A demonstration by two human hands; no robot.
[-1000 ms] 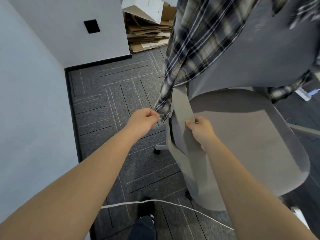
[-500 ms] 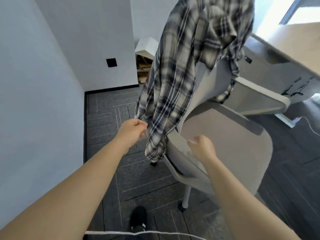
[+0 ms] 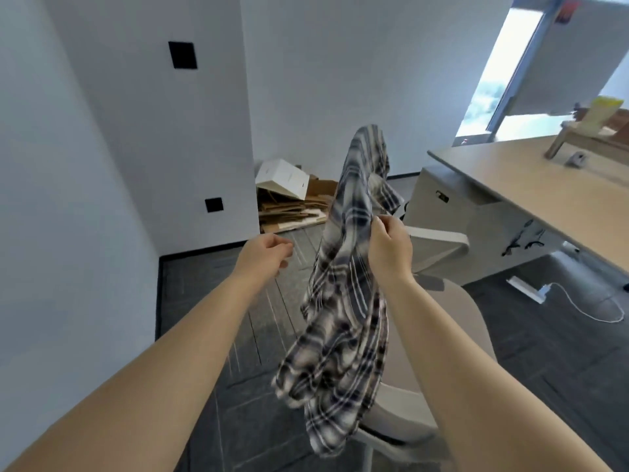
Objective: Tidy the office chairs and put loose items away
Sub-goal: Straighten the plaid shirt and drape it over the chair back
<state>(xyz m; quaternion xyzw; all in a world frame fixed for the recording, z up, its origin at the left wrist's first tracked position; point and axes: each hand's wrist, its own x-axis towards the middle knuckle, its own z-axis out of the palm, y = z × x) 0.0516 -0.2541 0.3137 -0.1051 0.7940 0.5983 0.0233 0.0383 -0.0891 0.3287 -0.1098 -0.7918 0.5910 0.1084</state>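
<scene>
A black-and-white plaid shirt [image 3: 343,321] hangs bunched in the air in front of me, its top still over the back of a grey office chair [image 3: 466,318]. My right hand [image 3: 388,248] pinches the shirt's middle, lifting the cloth. To the left of the shirt, my left hand [image 3: 265,255] is apart from the cloth, fingers loosely curled and holding nothing. The chair's seat shows below and to the right of the shirt, and its white armrest [image 3: 439,237] pokes out behind my right hand.
A long beige desk [image 3: 531,185] runs along the right, with a drawer unit [image 3: 452,216] beneath it. Flattened cardboard boxes [image 3: 292,206] are piled in the far corner. A white power strip and cable [image 3: 531,292] lie on the carpet. White walls close in on the left.
My view has risen from the chair seat to the room. My right hand left the chair's armrest and took hold of the shirt. My left hand let go of the shirt's hem.
</scene>
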